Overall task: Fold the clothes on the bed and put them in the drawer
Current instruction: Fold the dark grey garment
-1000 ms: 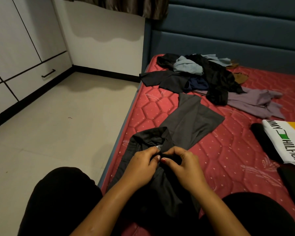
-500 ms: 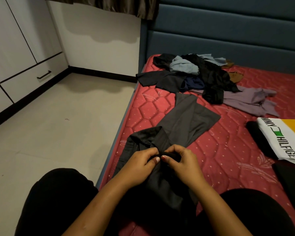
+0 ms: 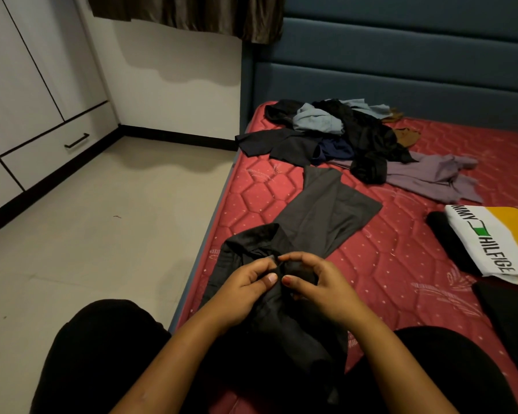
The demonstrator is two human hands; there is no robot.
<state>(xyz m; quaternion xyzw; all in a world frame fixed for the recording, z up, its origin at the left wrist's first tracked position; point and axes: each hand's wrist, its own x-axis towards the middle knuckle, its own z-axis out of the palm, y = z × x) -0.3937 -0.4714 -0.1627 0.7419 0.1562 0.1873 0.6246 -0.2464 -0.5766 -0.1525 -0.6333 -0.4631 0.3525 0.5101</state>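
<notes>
Two hands are seen close together over the near left edge of the mattress [image 3: 401,264], with the thumbs almost touching. By the left hand [image 3: 245,289] and the right hand [image 3: 320,282] the same small part of a black garment [image 3: 281,330] is pinched, just below a collar-like fold at its upper end. Whether it is a shirt or trousers cannot be told, and the small fastening between the fingers is too tiny to be named. This garment is draped from the lap onto the mattress, and its far end lies on a grey garment [image 3: 326,210], which is spread flat toward the middle of the bed. A pile of unfolded clothes [image 3: 341,135] is heaped at the far left corner by the headboard, with a mauve garment [image 3: 425,180] beside it. A folded Tommy Hilfiger shirt [image 3: 491,240] is laid at the right edge. The step in hand is judged to be the preparing of the black garment, probably the closing of a fastening, before any fold is made. Most of the task remains undone. Next, the garment would need to be laid flat and smoothed, then folded. The drawer [image 3: 57,150] is seen shut, across the floor in the white wardrobe, and it must be opened later.
</notes>
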